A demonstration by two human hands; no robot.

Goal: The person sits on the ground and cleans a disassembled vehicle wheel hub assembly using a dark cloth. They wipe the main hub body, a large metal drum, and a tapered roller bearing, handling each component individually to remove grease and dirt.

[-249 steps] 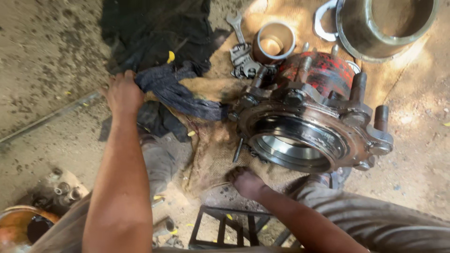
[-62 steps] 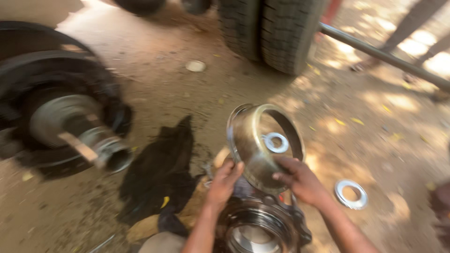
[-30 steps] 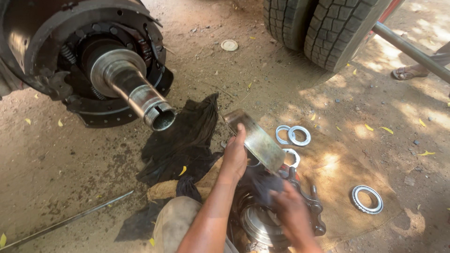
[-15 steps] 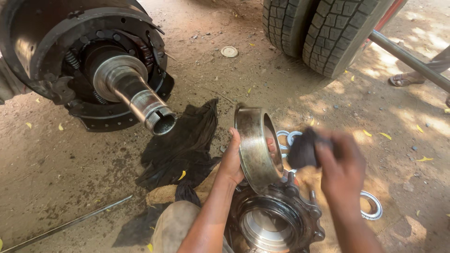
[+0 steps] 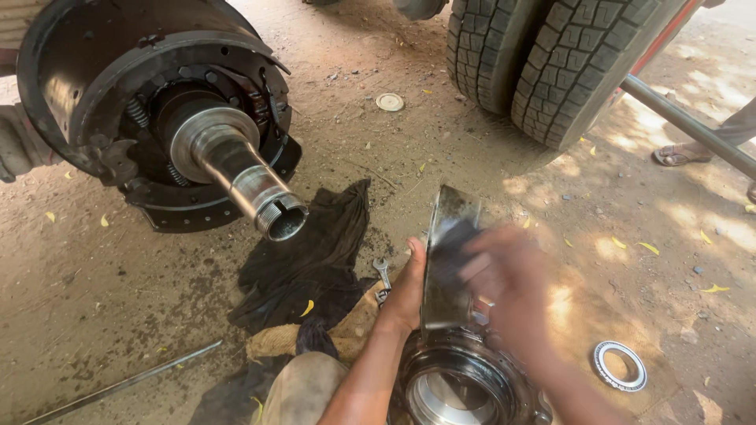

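- Head view: right hand (image 5: 508,287) is heavily motion-blurred, fingers cannot be told apart; open or closed, cannot tell. It sits against the face of the metal ring (image 5: 447,260), with a dark blurred patch at its fingertips that could be a rag, unclear.
- Left hand (image 5: 408,287) is sharp, fingers closed around the left edge of the metal ring, thumb up along the rim.
- Metal ring stands on edge, upright, just above the wheel hub (image 5: 461,386), centre-bottom of frame; its inner face is turned away and mostly hidden.
- Wheel hub is cut off by the bottom edge, only the shiny bore and part of the dark flange show.
- Both forearms run out of frame at the bottom; a knee in dirty cloth (image 5: 303,389) is partly cut off too.
- Axle spindle (image 5: 236,169) sticks out of the brake assembly (image 5: 118,102) top left, which is cropped by the frame.
- Black rag (image 5: 311,256) lies on the dirt ground (image 5: 102,299) between spindle and hands; a wrench (image 5: 383,275) is half hidden by the left hand.
- Bearing ring (image 5: 619,364) lies flat at lower right, apart from the hands.
- Small round disc (image 5: 389,101) lies near the tyres (image 5: 551,55), which are cut off at the top.
- Another person's sandalled foot (image 5: 681,155) is at the right edge, behind a metal bar (image 5: 685,130).
- Thin rod (image 5: 118,386) lies lower left, its end out of frame.
- No labels or packages are legible.
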